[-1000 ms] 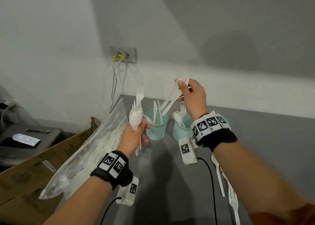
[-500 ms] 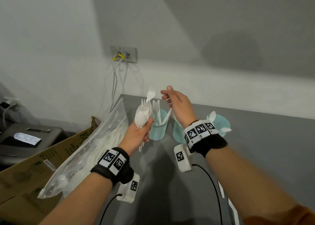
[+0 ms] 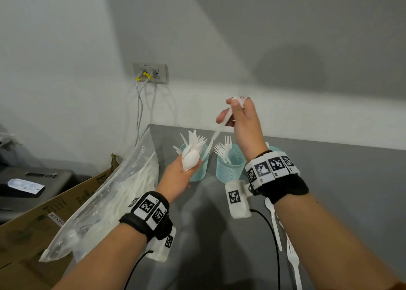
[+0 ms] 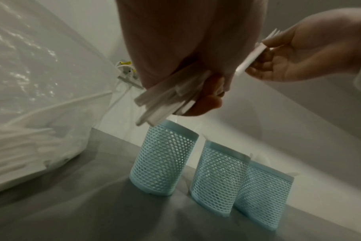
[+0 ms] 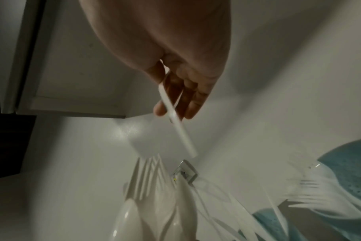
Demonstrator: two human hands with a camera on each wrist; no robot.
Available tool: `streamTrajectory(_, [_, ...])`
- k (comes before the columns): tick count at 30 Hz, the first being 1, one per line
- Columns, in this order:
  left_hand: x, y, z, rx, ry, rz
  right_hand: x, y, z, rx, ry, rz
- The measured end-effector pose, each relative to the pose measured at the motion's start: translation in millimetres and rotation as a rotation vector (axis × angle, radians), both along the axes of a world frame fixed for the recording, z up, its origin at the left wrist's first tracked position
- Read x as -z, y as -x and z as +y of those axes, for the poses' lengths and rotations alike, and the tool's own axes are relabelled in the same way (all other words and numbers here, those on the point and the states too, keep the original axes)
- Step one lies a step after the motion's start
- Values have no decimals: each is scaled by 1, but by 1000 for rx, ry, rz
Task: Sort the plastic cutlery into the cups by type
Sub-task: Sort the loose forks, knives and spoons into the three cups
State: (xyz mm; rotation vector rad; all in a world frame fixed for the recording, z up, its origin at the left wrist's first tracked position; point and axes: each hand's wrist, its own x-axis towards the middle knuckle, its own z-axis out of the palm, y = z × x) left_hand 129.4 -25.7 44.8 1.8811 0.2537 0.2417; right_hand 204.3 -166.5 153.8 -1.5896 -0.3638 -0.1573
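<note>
Grey table (image 3: 329,191): our left hand (image 3: 180,175) grips the unsorted bundle (image 3: 191,158) at 9 o'clock of the fork cup (image 3: 230,169) so our right hand (image 3: 243,122) can pinch one fork (image 3: 238,100) above, handle down for dropping.

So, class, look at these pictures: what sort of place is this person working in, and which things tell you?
Probably a plain workroom or office corner, not a kitchen: a bare grey table against a white wall, a wall socket with cables plugged in, and a cardboard box beside it.
</note>
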Motion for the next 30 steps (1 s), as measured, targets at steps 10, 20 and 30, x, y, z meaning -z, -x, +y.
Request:
streamTrajectory(10, [-5, 0, -8, 42, 61, 28, 39, 18, -12, -346, 281, 117])
streamTrajectory(20, [-18, 3, -8, 179, 169, 15, 48, 5, -14, -215, 89, 71])
streamTrajectory(30, [-20, 0, -15, 192, 346, 18, 50, 11, -20, -144, 133, 187])
